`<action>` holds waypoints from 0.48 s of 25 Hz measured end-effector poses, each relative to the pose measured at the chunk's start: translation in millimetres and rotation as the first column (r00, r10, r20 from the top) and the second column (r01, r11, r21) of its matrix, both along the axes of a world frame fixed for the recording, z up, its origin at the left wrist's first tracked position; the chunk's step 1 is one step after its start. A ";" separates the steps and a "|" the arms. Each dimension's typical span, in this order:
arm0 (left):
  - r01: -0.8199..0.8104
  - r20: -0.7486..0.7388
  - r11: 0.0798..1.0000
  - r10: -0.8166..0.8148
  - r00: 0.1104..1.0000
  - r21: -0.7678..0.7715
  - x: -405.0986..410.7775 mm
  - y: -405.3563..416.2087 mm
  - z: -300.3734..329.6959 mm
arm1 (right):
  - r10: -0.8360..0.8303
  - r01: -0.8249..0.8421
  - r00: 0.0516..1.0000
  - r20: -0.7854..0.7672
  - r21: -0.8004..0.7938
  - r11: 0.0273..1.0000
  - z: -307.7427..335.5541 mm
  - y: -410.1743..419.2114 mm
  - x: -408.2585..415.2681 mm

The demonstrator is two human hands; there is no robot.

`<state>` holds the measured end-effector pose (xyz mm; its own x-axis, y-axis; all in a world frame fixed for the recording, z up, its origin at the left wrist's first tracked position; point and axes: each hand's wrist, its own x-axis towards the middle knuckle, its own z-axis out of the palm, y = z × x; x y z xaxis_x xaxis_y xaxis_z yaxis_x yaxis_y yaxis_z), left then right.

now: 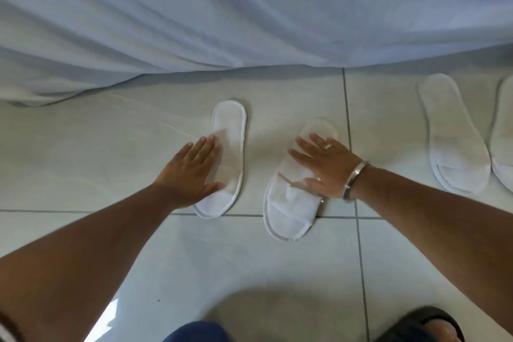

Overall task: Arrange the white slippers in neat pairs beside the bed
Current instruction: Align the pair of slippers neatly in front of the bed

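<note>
Two white slippers lie on the tiled floor below the hanging bed sheet (249,8). The left slipper (230,125) points its heel toward the bed, and my left hand (191,172) rests flat on its left side with fingers spread. The right slipper (288,211) lies slightly tilted, a hand's width away from the left one. My right hand (324,164) presses flat on its middle, fingers apart. A second pair sits at the far right: one slipper (452,133) fully seen, the other slipper (503,153) cut off by the frame edge.
The pale blue sheet drapes to the floor across the top and bunches at the left (41,86). Light floor tiles (111,147) with dark grout lines surround the slippers. My foot in a dark sandal (427,326) shows at the bottom right.
</note>
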<state>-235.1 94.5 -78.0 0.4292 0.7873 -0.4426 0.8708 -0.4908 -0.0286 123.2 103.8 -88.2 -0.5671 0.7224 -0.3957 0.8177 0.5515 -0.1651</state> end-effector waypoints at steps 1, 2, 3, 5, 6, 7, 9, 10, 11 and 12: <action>0.025 0.018 1.000 -0.025 1.000 -0.016 2.1 -0.8 0.1 | 0.017 -0.016 0.999 0.047 -0.026 1.000 0.2 -7.4 8.5; 0.035 0.044 0.999 -0.034 0.998 -0.026 5.8 -0.6 -1.0 | 0.005 -0.003 0.996 0.090 -0.027 1.000 -1.7 -15.1 13.6; 0.033 0.046 0.999 -0.032 0.998 -0.033 8.8 -1.3 -2.3 | -0.026 0.030 0.995 0.100 -0.036 0.999 -4.8 -20.3 14.3; 0.014 0.034 0.999 -0.012 0.999 -0.047 12.7 -4.6 -7.9 | -0.069 0.071 0.994 0.086 -0.024 0.997 -6.2 -21.7 5.6; -0.002 0.019 0.999 0.002 1.000 -0.043 13.8 -6.6 -10.0 | -0.107 0.107 0.992 0.062 -0.006 0.994 -4.1 -22.1 1.9; -0.008 0.012 0.999 0.009 1.000 -0.039 15.1 -6.9 -10.6 | -0.153 0.152 0.988 0.017 0.027 0.988 0.3 -22.3 -0.4; -0.003 0.029 1.000 0.004 1.000 -0.029 18.8 -5.8 -10.1 | -0.233 0.237 0.966 -0.115 0.020 0.971 11.5 -31.5 -4.7; -0.002 0.033 1.000 0.003 0.999 -0.029 20.3 -5.3 -10.1 | -0.248 0.247 0.959 -0.136 -0.024 0.969 15.4 -41.3 -6.9; -0.009 0.033 0.999 0.010 0.999 -0.031 20.9 -4.7 -10.1 | -0.232 0.225 0.967 -0.108 -0.071 0.972 16.9 -53.1 -9.3; -0.021 0.032 0.999 0.023 0.999 -0.039 23.6 -3.9 -8.0 | -0.197 0.192 0.979 -0.045 -0.098 0.976 16.9 -63.3 -11.6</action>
